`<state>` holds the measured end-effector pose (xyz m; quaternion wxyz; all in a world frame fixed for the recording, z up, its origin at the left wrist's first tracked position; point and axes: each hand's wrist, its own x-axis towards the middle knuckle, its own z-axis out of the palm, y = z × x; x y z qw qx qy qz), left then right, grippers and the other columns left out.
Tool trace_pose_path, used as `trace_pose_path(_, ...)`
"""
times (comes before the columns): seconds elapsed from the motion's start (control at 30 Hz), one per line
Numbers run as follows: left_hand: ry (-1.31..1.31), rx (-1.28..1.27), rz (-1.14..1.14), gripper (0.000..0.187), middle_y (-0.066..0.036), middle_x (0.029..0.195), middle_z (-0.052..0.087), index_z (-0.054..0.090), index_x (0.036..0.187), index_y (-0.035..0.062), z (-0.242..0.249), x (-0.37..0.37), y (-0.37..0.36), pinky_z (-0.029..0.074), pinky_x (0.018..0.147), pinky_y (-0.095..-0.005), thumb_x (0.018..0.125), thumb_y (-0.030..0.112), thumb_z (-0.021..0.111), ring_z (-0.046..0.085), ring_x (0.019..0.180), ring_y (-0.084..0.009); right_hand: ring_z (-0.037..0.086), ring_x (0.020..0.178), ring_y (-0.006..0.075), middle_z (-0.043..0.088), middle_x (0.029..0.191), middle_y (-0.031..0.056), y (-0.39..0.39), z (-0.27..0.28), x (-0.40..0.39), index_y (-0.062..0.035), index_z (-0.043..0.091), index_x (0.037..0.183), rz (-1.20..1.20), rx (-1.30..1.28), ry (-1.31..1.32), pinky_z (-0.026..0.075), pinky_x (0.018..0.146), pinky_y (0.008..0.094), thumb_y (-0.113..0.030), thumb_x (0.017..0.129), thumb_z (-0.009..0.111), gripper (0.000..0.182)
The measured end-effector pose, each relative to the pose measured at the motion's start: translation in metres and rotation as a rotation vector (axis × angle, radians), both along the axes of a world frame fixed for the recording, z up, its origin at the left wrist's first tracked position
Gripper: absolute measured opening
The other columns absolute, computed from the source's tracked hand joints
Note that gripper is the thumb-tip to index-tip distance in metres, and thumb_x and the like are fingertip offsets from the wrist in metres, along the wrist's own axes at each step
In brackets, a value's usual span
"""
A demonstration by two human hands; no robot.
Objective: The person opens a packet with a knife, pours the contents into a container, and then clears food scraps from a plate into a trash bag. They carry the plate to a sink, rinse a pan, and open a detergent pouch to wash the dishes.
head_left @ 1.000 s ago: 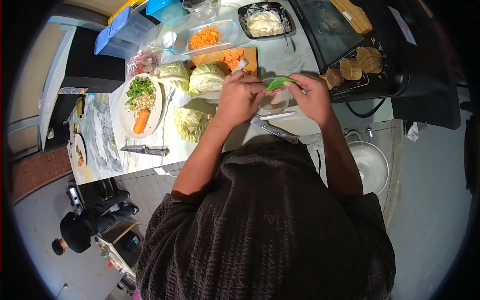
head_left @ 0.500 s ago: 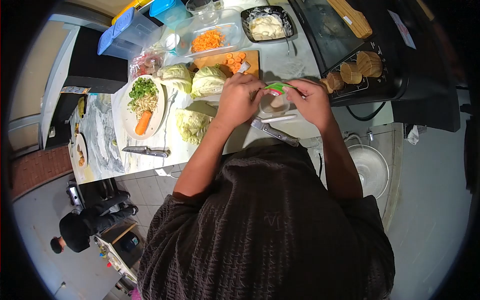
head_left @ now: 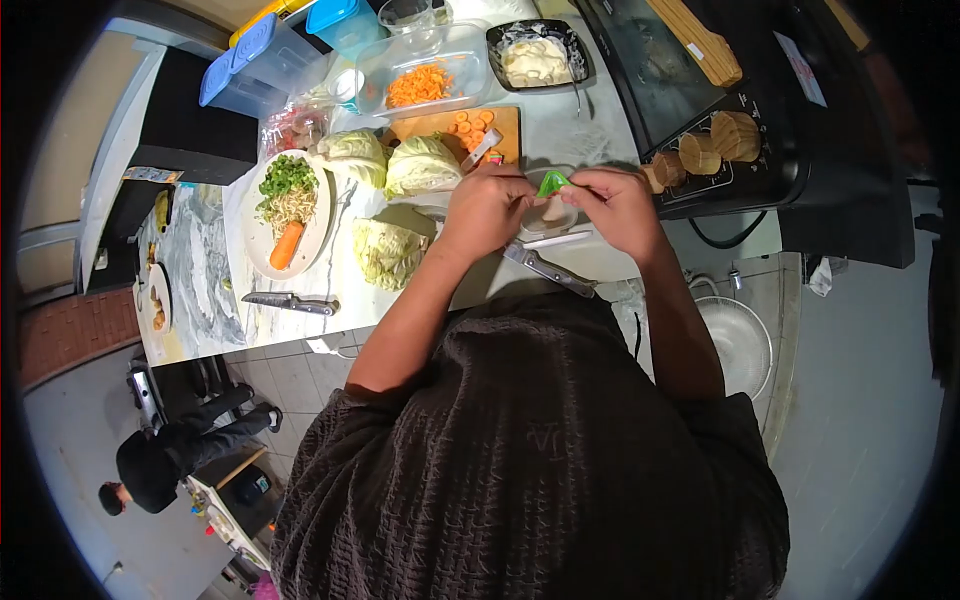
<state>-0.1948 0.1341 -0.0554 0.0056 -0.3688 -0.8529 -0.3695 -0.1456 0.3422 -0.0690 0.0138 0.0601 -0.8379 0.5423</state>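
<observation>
Between my hands is a small green packet (head_left: 551,182), bent into a peak. My left hand (head_left: 490,205) pinches its left side and my right hand (head_left: 612,205) pinches the right. Beneath the packet stands a small clear container (head_left: 553,214), partly covered by my fingers. A white spoon (head_left: 485,147) lies just beyond my left hand, over the cutting board (head_left: 420,124); a small red and green piece (head_left: 494,158) shows beside it. Near the counter edge, a knife (head_left: 550,268) lies below the container, by a white flat piece (head_left: 558,239).
Cabbage pieces (head_left: 388,252) and a plate (head_left: 318,222) with greens, sprouts and a carrot lie left, near a second knife (head_left: 290,302). Behind are a clear tub (head_left: 465,62) of shredded carrot and a black bowl (head_left: 582,62). An oven (head_left: 780,170) stands right. Another person (head_left: 155,468) is at lower left.
The green packet has gone from a broad, flatter curve to a narrow folded peak, and my hands have come closer together. More of the white spoon shows beyond my left hand.
</observation>
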Motion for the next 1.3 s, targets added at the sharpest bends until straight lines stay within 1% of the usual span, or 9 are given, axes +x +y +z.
trace_pose_path(0.2, 0.067, -0.057, 0.043, 0.021, -0.007, 0.086, 0.063, 0.070, 0.090, 0.0113, 0.026, -0.016, -0.016, 0.044, 0.077, -0.0371, 0.068, 0.010, 0.070, 0.056, 0.086, -0.0277, 0.063, 0.075, 0.0088, 0.067, 0.085, 0.0080, 0.000, 0.014, 0.007, 0.0084, 0.062, 0.101, -0.078, -0.230, -0.174, 0.049, 0.067, 0.0205, -0.006, 0.090, 0.060, 0.019)
trace_pose_path(0.27, 0.234, -0.326, 0.311, 0.027, -0.005, 0.091, 0.062, 0.070, 0.096, 0.0144, 0.027, -0.028, -0.019, 0.039, 0.081, -0.0389, 0.069, 0.013, 0.069, 0.052, 0.090, -0.0254, 0.064, 0.076, 0.0091, 0.068, 0.084, 0.0090, -0.002, 0.009, 0.009, 0.0082, 0.062, 0.102, -0.108, -0.275, -0.157, 0.049, 0.066, 0.0214, -0.007, 0.089, 0.061, 0.020)
trace_pose_path(0.4, 0.392, -0.601, 0.401, 0.019, -0.009, 0.105, 0.056, 0.071, 0.088, 0.0116, 0.013, -0.038, -0.011, 0.031, 0.084, -0.0443, 0.073, 0.019, 0.063, 0.043, 0.105, -0.0298, 0.065, 0.078, 0.0093, 0.068, 0.085, 0.0097, -0.007, 0.007, 0.009, 0.0085, 0.062, 0.101, -0.152, -0.359, -0.111, 0.049, 0.067, 0.0221, -0.007, 0.089, 0.061, 0.019)
trace_pose_path(0.6, 0.305, -0.949, 0.459, 0.018, -0.009, 0.113, 0.053, 0.072, 0.083, 0.0108, -0.006, -0.043, 0.001, 0.025, 0.089, -0.0489, 0.077, 0.022, 0.059, 0.035, 0.115, -0.0312, 0.064, 0.079, 0.0094, 0.067, 0.087, 0.0089, -0.004, 0.010, 0.009, 0.0080, 0.062, 0.102, -0.152, -0.336, -0.084, 0.050, 0.069, 0.0222, -0.006, 0.089, 0.061, 0.019)
trace_pose_path(0.93, 0.210, -0.974, 0.481, 0.022, -0.011, 0.113, 0.052, 0.071, 0.085, 0.0060, -0.012, -0.046, 0.000, 0.024, 0.094, -0.0537, 0.074, 0.024, 0.065, 0.034, 0.117, -0.0347, 0.064, 0.080, 0.0094, 0.067, 0.088, 0.0086, 0.002, 0.010, 0.009, 0.0074, 0.062, 0.103, -0.165, -0.377, -0.107, 0.049, 0.070, 0.0221, -0.006, 0.089, 0.061, 0.019)
trace_pose_path(1.03, 0.183, -0.898, 0.474, 0.020, -0.011, 0.114, 0.052, 0.071, 0.084, 0.0063, -0.007, -0.045, -0.001, 0.024, 0.093, -0.0556, 0.074, 0.023, 0.064, 0.035, 0.117, -0.0348, 0.063, 0.079, 0.0088, 0.067, 0.088, 0.0083, 0.002, 0.010, 0.008, 0.0074, 0.062, 0.103, -0.161, -0.357, -0.106, 0.049, 0.070, 0.0220, -0.006, 0.089, 0.061, 0.019)
trace_pose_path(1.13, 0.283, -0.726, 0.493, 0.015, -0.011, 0.108, 0.056, 0.069, 0.083, 0.0077, 0.002, -0.039, -0.003, 0.024, 0.095, -0.0504, 0.074, 0.018, 0.064, 0.038, 0.116, -0.0319, 0.062, 0.079, 0.0078, 0.067, 0.086, 0.0072, 0.003, 0.011, 0.007, 0.0074, 0.062, 0.102, -0.187, -0.379, -0.074, 0.049, 0.069, 0.0215, -0.007, 0.089, 0.061, 0.019)
trace_pose_path(1.23, 0.277, -0.462, 0.417, 0.013, -0.010, 0.089, 0.062, 0.066, 0.081, 0.0060, 0.014, -0.037, -0.011, 0.034, 0.091, -0.0421, 0.078, 0.018, 0.063, 0.053, 0.100, -0.0287, 0.061, 0.078, 0.0071, 0.067, 0.085, 0.0062, 0.007, 0.015, 0.010, 0.0072, 0.062, 0.101, -0.184, -0.387, -0.039, 0.048, 0.068, 0.0209, -0.007, 0.089, 0.061, 0.018)
trace_pose_path(1.3, 0.162, -0.353, 0.416, 0.012, -0.010, 0.072, 0.064, 0.064, 0.081, 0.0060, 0.026, -0.030, -0.016, 0.045, 0.075, -0.0362, 0.083, 0.018, 0.060, 0.062, 0.077, -0.0286, 0.061, 0.077, 0.0069, 0.066, 0.084, 0.0056, 0.010, 0.018, 0.013, 0.0069, 0.062, 0.099, -0.177, -0.376, -0.030, 0.048, 0.067, 0.0205, -0.007, 0.090, 0.060, 0.017)
